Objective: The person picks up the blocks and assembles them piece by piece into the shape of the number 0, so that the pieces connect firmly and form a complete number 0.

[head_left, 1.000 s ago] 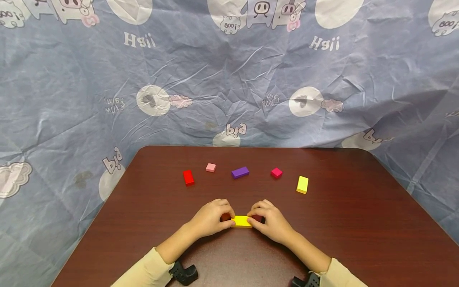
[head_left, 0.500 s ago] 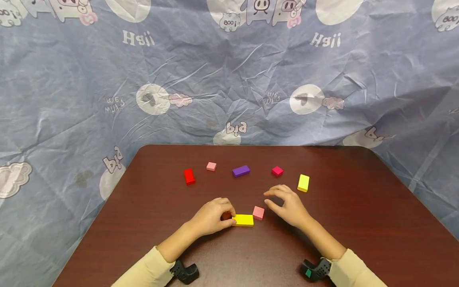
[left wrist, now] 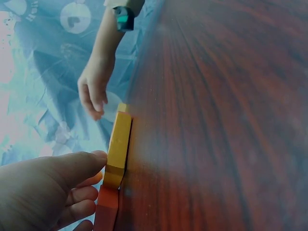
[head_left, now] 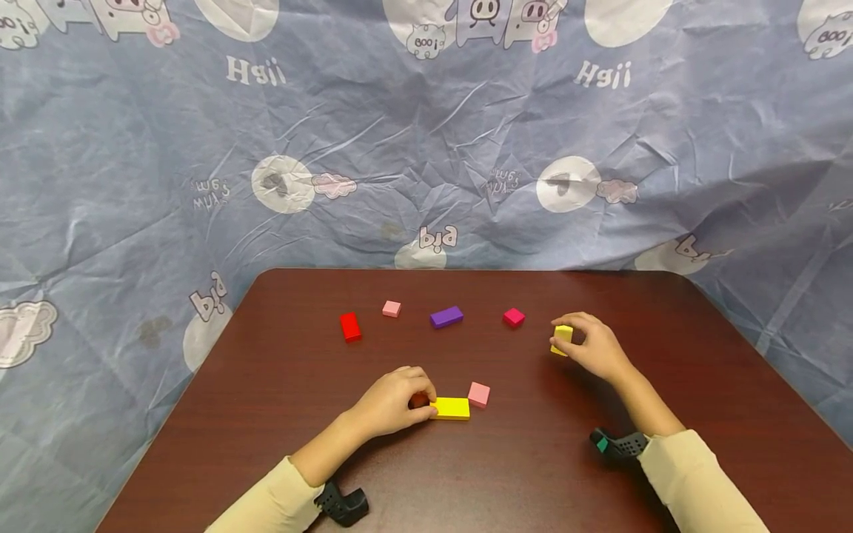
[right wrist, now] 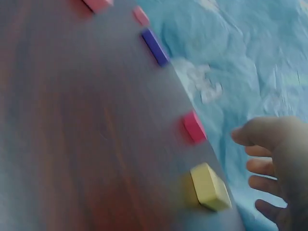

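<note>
In the head view, my left hand (head_left: pixel 392 403) rests on the table with thumb and fingertips pinching the left end of a flat yellow block (head_left: pixel 455 409). An orange-red block (left wrist: pixel 106 209), mostly covered by that hand in the head view, adjoins it in the left wrist view. Against the yellow block's right end sits a pink block (head_left: pixel 478 394). Farther right, my right hand (head_left: pixel 595 349) is spread around a second yellow block (head_left: pixel 563 332), its thumb overlapping the front. In the right wrist view, a gap shows between the fingers (right wrist: pixel 262 166) and that block.
Along the back of the brown table (head_left: pixel 300 385) lie a red block (head_left: pixel 350 326), a small pink block (head_left: pixel 392 309), a purple block (head_left: pixel 446 317) and a magenta block (head_left: pixel 514 317). A patterned blue cloth (head_left: pixel 413 133) hangs behind the table's far edge.
My right hand has let go of the near blocks, uncovering the pink one, and moved right and away to the second yellow block. My left hand has stayed in place.
</note>
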The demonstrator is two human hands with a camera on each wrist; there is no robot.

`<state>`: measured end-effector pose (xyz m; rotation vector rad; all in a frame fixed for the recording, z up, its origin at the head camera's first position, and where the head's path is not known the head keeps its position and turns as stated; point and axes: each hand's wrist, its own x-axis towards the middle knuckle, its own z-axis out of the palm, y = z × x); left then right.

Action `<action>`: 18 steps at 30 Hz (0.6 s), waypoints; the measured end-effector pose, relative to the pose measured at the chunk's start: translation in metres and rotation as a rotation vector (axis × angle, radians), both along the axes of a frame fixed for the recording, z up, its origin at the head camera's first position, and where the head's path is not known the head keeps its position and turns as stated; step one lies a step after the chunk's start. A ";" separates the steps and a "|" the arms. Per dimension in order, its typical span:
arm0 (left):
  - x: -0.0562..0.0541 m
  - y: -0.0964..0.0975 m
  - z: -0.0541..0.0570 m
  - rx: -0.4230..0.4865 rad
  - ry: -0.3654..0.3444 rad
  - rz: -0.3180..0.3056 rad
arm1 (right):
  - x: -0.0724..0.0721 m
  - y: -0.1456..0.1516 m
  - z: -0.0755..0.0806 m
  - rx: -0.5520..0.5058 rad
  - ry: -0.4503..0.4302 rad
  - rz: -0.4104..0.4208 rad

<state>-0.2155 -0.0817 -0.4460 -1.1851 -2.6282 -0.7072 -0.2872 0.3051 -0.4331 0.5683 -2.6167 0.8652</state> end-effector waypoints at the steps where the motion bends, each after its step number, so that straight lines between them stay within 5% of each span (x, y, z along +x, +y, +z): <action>1: 0.000 0.000 0.000 -0.002 -0.001 0.000 | -0.004 0.005 0.000 0.007 -0.025 0.005; 10: 0.000 0.000 -0.001 0.000 -0.002 -0.002 | -0.017 0.032 -0.014 0.039 -0.221 0.007; 18: 0.000 -0.001 0.000 -0.001 0.005 -0.003 | -0.016 0.031 -0.024 0.013 -0.254 -0.061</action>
